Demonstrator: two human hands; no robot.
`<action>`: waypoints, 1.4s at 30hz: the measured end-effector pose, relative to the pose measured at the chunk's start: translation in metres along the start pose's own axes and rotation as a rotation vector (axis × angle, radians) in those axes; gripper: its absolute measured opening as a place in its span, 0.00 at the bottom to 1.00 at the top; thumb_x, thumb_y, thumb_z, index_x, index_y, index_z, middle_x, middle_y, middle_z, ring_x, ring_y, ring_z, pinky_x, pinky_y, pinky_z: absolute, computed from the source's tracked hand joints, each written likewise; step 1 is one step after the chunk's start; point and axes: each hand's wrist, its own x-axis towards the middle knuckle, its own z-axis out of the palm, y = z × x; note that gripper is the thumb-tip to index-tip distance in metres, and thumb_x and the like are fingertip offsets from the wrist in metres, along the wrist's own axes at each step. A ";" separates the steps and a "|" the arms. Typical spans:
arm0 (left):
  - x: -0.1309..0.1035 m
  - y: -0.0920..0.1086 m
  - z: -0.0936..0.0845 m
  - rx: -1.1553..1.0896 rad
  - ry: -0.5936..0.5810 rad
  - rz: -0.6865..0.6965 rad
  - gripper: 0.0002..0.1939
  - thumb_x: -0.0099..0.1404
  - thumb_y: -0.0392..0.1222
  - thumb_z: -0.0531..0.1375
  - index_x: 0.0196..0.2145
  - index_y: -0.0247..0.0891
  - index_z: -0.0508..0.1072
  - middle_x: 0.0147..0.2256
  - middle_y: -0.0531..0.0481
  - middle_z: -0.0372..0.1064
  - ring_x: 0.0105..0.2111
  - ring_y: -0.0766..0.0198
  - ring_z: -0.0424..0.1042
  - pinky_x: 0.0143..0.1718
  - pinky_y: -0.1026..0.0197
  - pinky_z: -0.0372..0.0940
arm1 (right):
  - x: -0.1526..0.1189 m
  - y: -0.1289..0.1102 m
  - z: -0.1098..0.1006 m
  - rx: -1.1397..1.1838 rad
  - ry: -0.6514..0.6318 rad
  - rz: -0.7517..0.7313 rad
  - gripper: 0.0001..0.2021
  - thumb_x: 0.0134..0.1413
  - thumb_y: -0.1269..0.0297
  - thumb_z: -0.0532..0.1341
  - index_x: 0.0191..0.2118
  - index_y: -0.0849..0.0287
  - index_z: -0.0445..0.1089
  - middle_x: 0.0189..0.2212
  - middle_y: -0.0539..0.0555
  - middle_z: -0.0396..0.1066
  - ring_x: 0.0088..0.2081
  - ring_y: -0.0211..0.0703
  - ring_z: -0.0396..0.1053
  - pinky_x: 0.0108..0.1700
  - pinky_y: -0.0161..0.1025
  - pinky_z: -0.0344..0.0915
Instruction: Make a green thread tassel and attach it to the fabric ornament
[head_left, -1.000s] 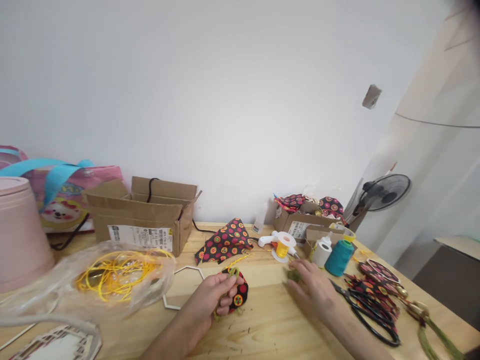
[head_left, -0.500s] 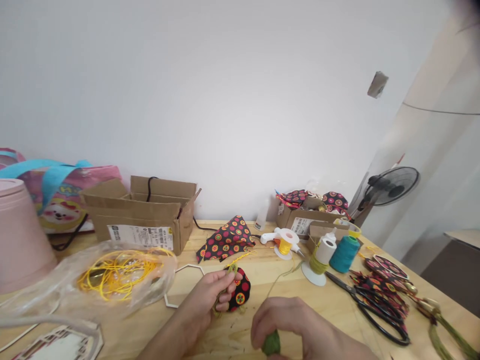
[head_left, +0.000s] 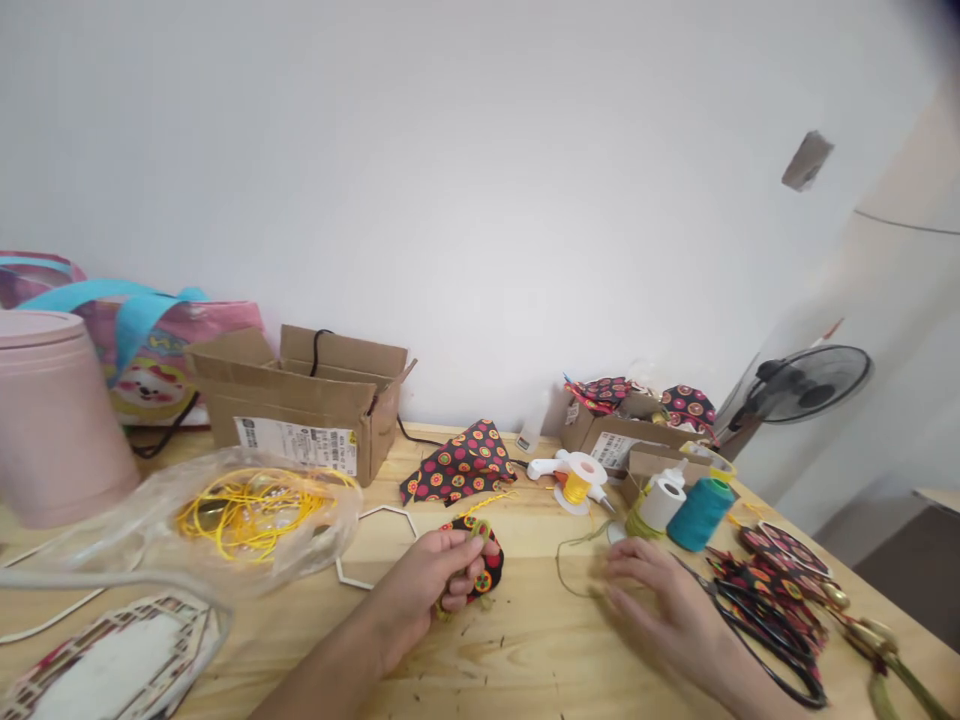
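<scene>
My left hand (head_left: 439,572) is closed, pinching a looped green cord (head_left: 481,529) between thumb and fingers. Behind those fingers shows a small dark fabric piece (head_left: 491,570) with red and orange flower circles, partly hidden. Slightly blurred, my right hand (head_left: 654,590) hovers over the table with its fingers apart and nothing visible in them. It is just in front of a spool of green cord (head_left: 639,522), whose loose strand (head_left: 561,570) curls across the wood. Black-handled scissors (head_left: 772,630) lie partly behind the right wrist.
A teal thread cone (head_left: 701,515) and a yellow thread spool (head_left: 576,488) stand beyond the right hand. Patterned cloth (head_left: 465,465) lies at the back. On the left are a cardboard box (head_left: 300,400), a plastic bag of yellow cord (head_left: 255,520) and a white hexagonal frame (head_left: 341,568).
My right hand has let go of the green bundle and moved forward and right towards the green spool. The left hand keeps its pinch. The view has shifted slightly.
</scene>
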 end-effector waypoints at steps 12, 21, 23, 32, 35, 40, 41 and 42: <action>0.001 0.004 -0.003 -0.027 0.036 0.017 0.13 0.49 0.44 0.62 0.24 0.30 0.67 0.16 0.60 0.53 0.13 0.79 0.42 0.15 0.70 0.34 | 0.050 -0.045 0.034 0.086 -0.134 0.066 0.08 0.50 0.72 0.50 0.23 0.59 0.60 0.22 0.51 0.64 0.26 0.39 0.61 0.29 0.35 0.58; -0.002 0.000 -0.002 -0.218 0.017 -0.054 0.08 0.55 0.39 0.60 0.27 0.29 0.70 0.26 0.48 0.67 0.16 0.79 0.55 0.14 0.75 0.48 | 0.080 -0.060 0.014 1.144 -0.233 0.098 0.11 0.50 0.59 0.57 0.28 0.61 0.58 0.21 0.45 0.61 0.15 0.25 0.44 0.17 0.27 0.39; -0.004 0.002 0.000 -0.280 0.055 -0.078 0.07 0.55 0.37 0.59 0.29 0.29 0.71 0.34 0.43 0.68 0.20 0.77 0.60 0.15 0.76 0.53 | 0.082 -0.059 0.024 1.168 -0.253 0.086 0.11 0.48 0.59 0.59 0.29 0.61 0.59 0.20 0.45 0.61 0.17 0.26 0.46 0.18 0.27 0.41; 0.001 0.005 0.009 -0.436 0.121 0.016 0.05 0.56 0.33 0.58 0.28 0.28 0.72 0.24 0.49 0.63 0.19 0.76 0.59 0.15 0.75 0.54 | 0.069 -0.054 0.060 1.310 -0.290 0.124 0.11 0.44 0.60 0.62 0.27 0.60 0.61 0.20 0.45 0.62 0.22 0.30 0.59 0.26 0.30 0.55; 0.001 0.005 0.008 -0.390 0.137 0.060 0.05 0.55 0.34 0.59 0.27 0.27 0.72 0.22 0.50 0.62 0.18 0.77 0.57 0.16 0.75 0.52 | 0.067 -0.055 0.061 1.310 -0.292 0.151 0.11 0.44 0.59 0.62 0.27 0.60 0.62 0.20 0.45 0.62 0.22 0.31 0.59 0.26 0.30 0.57; 0.002 0.001 0.009 -0.109 0.146 0.128 0.11 0.54 0.43 0.59 0.28 0.30 0.72 0.16 0.54 0.59 0.16 0.75 0.55 0.17 0.72 0.49 | 0.067 -0.058 0.060 1.176 -0.106 0.167 0.11 0.47 0.57 0.58 0.33 0.58 0.65 0.30 0.52 0.68 0.33 0.40 0.65 0.36 0.37 0.62; 0.002 0.000 0.010 -0.044 0.148 0.142 0.12 0.54 0.45 0.59 0.28 0.31 0.72 0.16 0.54 0.59 0.16 0.75 0.55 0.17 0.71 0.48 | 0.067 -0.060 0.060 1.183 -0.102 0.158 0.11 0.48 0.56 0.58 0.35 0.58 0.66 0.33 0.53 0.69 0.36 0.42 0.66 0.39 0.39 0.62; 0.003 -0.001 0.012 0.018 0.146 0.155 0.12 0.54 0.46 0.58 0.28 0.31 0.72 0.15 0.54 0.59 0.15 0.74 0.55 0.18 0.70 0.48 | 0.066 -0.063 0.059 1.204 -0.120 0.142 0.12 0.48 0.55 0.57 0.37 0.57 0.66 0.34 0.53 0.69 0.38 0.43 0.66 0.41 0.40 0.62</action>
